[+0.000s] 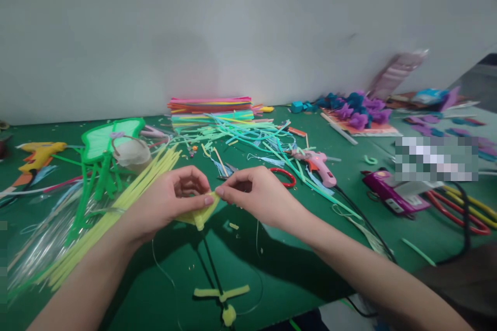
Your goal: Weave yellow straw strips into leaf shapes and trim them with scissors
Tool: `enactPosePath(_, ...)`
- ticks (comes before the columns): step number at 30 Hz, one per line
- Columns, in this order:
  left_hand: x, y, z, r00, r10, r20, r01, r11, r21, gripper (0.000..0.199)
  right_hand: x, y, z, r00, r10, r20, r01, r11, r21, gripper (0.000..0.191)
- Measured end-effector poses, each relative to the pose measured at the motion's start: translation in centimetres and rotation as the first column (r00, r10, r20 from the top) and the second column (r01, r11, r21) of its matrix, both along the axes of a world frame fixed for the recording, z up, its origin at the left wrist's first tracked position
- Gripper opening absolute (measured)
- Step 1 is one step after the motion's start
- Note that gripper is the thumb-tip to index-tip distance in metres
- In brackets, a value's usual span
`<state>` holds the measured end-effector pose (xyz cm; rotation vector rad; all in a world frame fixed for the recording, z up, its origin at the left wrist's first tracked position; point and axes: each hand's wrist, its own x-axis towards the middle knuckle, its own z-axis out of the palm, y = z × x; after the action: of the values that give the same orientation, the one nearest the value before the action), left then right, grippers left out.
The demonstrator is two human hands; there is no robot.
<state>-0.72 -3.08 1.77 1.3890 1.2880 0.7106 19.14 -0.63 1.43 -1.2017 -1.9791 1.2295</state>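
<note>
Left fingertips: I am seeing the left hand (165, 196) pinching the yellow piece (197, 216), its thumb pressing along the upper edge.
Right fingertips: thumb and forefinger of the right hand (258, 191) are meeting on the piece's right corner; whether they are also catching thread, I cannot tell.
Yellow piece: it is sitting between the hands, mostly under the left thumb, so I am judging the left hand nearer to its bulk.
Long axis: the piece is slanting from lower left to upper right, its blunt tip pointing down toward the near table edge.
Dark stem: below that tip, the dark stem (212, 261) is running toward me; I cannot make out whether the two are joining.
Yellow crosspiece: the strip (239, 289) is lying across the stem's near end, a yellow knob (229, 315) sitting just beyond it.
Outer ring: yellow stems (135, 191) are fanning beside the left forearm; red-handled scissors (290, 180) are lying behind the right hand.
</note>
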Motion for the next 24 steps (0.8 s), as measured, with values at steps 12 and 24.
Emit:
enactPosePath(12,0.2,0.0,-0.1,1.0,0.022,-0.019,-0.022,1.0,0.01,0.024,-0.1,-0.2,-0.4,0.998,0.031,0.053,-0.03,0.999,-0.011,0.02)
enactPosePath(24,-0.2,-0.1,0.1,0.998,-0.051,-0.041,0.049,0.997,-0.052,0.021,0.3,-0.1,-1.1,0.99,0.014,-0.139,-0.032,0.991,-0.133,0.026)
